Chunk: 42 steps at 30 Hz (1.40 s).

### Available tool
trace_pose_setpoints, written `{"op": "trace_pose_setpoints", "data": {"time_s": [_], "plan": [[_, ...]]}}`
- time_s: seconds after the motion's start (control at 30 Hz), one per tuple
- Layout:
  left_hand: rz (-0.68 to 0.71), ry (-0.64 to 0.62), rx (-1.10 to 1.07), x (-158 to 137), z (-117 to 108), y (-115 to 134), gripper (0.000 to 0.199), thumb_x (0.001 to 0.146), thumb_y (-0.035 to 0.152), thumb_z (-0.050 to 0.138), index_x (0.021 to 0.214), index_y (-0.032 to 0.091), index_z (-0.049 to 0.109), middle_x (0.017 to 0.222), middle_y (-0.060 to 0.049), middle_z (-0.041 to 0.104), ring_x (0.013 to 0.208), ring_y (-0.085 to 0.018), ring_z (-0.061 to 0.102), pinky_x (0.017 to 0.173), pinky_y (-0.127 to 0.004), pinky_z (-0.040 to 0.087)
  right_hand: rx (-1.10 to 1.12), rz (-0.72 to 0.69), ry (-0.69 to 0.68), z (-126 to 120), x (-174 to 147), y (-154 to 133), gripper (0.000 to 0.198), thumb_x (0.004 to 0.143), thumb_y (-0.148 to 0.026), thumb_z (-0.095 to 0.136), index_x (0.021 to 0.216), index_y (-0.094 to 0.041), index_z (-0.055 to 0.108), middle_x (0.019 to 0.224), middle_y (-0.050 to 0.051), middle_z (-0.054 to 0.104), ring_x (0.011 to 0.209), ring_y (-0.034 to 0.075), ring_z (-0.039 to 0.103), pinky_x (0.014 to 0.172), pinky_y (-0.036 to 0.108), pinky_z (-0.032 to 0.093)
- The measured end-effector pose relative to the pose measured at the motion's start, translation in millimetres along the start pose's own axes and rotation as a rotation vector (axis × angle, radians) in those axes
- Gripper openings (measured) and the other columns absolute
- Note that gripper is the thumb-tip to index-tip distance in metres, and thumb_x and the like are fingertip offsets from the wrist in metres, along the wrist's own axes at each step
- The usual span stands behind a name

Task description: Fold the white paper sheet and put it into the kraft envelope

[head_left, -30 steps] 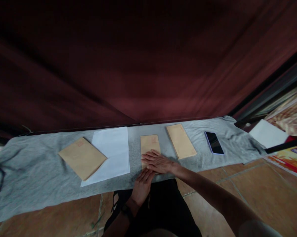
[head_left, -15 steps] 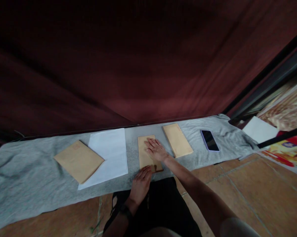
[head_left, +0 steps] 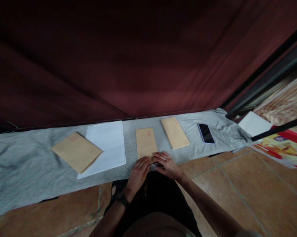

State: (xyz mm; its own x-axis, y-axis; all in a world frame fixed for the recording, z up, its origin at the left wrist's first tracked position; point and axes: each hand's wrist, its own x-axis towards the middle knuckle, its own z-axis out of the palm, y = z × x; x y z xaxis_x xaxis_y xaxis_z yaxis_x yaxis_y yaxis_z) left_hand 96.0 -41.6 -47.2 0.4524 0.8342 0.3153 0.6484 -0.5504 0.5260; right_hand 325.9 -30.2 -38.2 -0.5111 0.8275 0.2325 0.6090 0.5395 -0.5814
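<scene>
A grey cloth [head_left: 34,168] is stretching across before me. White sheets [head_left: 107,141] are lying on it, partly under a tilted left envelope [head_left: 75,153]. A right envelope stack [head_left: 175,132] is resting slantwise. Between them, the middle envelope [head_left: 146,143] is lying flat in front of me. My left hand [head_left: 139,171] and right hand [head_left: 168,167] are touching its near edge, fingertips close together; whether they're pinching or just pressing, I can't tell. A phone [head_left: 206,134] is lying farthest right.

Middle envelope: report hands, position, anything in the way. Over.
Left hand and right hand at near edge of middle envelope, grip unclear. Envelope lying on grey cloth. White paper and right-side envelope alongside, neither touching it.
</scene>
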Motion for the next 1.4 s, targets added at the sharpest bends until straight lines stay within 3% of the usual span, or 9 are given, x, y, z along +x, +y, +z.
{"op": "trace_pose_setpoints", "data": {"time_s": [0.13, 0.23, 0.5, 0.7, 0.83, 1.07, 1.17, 1.3, 1.4], "plan": [[-0.223, 0.191, -0.091, -10, 5, 1, 0.041, 0.098, 0.03, 0.051, 0.138, 0.023, 0.05, 0.151, -0.012, 0.049, 0.14, -0.026, 0.046, 0.112, -0.05, 0.045, -0.001, 0.069, 0.082, 12, -5, -10, 0.035, 0.099, -0.024, 0.053, 0.133, -0.03, 0.06, 0.14, 0.005, 0.061, 0.133, 0.022, 0.053, 0.12, 0.051, 0.031], [-0.445, 0.316, -0.288, -8, 11, -2, 0.05, 0.094, 0.031, 0.054, 0.142, 0.021, 0.044, 0.143, -0.014, 0.054, 0.131, -0.027, 0.055, 0.103, -0.046, 0.052, 0.0, 0.123, 0.174, 22, -1, -10, 0.029, 0.099, -0.025, 0.053, 0.125, -0.029, 0.065, 0.132, 0.005, 0.066, 0.126, 0.022, 0.058, 0.117, 0.05, 0.035], [-0.825, 0.322, -0.474, 21, 8, -21, 0.053, 0.075, 0.022, 0.065, 0.127, 0.016, 0.057, 0.107, -0.009, 0.067, 0.097, -0.023, 0.067, 0.091, -0.042, 0.054, 0.006, 0.155, 0.283, 31, 5, -11, 0.021, 0.1, -0.024, 0.053, 0.114, -0.028, 0.069, 0.121, 0.004, 0.071, 0.115, 0.021, 0.063, 0.112, 0.047, 0.039], [-0.907, 0.283, -0.554, 42, -3, -28, 0.032, 0.067, 0.025, 0.066, 0.098, 0.017, 0.066, 0.076, 0.0, 0.065, 0.073, -0.019, 0.064, 0.072, -0.034, 0.051, 0.026, 0.172, 0.324, 35, 2, -15, 0.022, 0.099, -0.024, 0.051, 0.113, -0.026, 0.068, 0.122, 0.005, 0.07, 0.117, 0.021, 0.062, 0.114, 0.048, 0.037], [-0.878, 0.236, -0.686, 55, -14, -20, 0.017, 0.063, 0.033, 0.068, 0.07, 0.018, 0.063, 0.063, 0.002, 0.061, 0.06, -0.015, 0.058, 0.06, -0.028, 0.046, -0.025, 0.127, 0.3, 34, -3, -22, 0.039, 0.094, -0.022, 0.055, 0.132, -0.024, 0.059, 0.134, 0.008, 0.063, 0.127, 0.023, 0.056, 0.117, 0.048, 0.036], [-0.79, 0.231, -0.842, 63, -33, 28, 0.026, 0.068, 0.043, 0.071, 0.073, 0.02, 0.062, 0.062, 0.004, 0.059, 0.055, -0.012, 0.053, 0.05, -0.023, 0.04, -0.182, 0.17, 0.342, 24, 9, -52, 0.063, 0.089, -0.015, 0.052, 0.151, -0.019, 0.041, 0.147, 0.012, 0.053, 0.137, 0.025, 0.047, 0.12, 0.052, 0.03], [-0.726, 0.268, -0.978, 66, -41, 46, 0.033, 0.074, 0.051, 0.072, 0.081, 0.02, 0.065, 0.075, -0.001, 0.066, 0.07, -0.015, 0.062, 0.058, -0.024, 0.048, 0.075, 0.246, 0.454, 14, 22, -62, 0.052, 0.09, -0.014, 0.047, 0.141, -0.02, 0.054, 0.138, 0.01, 0.061, 0.129, 0.024, 0.054, 0.114, 0.045, 0.039], [-0.834, 0.437, -1.172, 67, -44, 43, 0.038, 0.08, 0.053, 0.071, 0.1, 0.021, 0.068, 0.116, -0.008, 0.069, 0.106, -0.019, 0.065, 0.077, -0.025, 0.053, 0.793, 0.459, 0.734, -1, 43, -72, 0.032, 0.093, -0.033, 0.055, 0.12, -0.02, 0.067, 0.118, 0.007, 0.072, 0.111, 0.024, 0.066, 0.1, 0.04, 0.051], [-0.974, 0.477, -1.23, 64, -38, 30, 0.039, 0.075, 0.044, 0.078, 0.104, 0.022, 0.064, 0.116, -0.009, 0.07, 0.098, -0.019, 0.068, 0.073, -0.027, 0.054, 1.322, 0.572, 0.827, -4, 53, -78, 0.036, 0.086, -0.04, 0.067, 0.116, -0.02, 0.066, 0.108, 0.006, 0.075, 0.1, 0.024, 0.07, 0.091, 0.039, 0.056]]}}
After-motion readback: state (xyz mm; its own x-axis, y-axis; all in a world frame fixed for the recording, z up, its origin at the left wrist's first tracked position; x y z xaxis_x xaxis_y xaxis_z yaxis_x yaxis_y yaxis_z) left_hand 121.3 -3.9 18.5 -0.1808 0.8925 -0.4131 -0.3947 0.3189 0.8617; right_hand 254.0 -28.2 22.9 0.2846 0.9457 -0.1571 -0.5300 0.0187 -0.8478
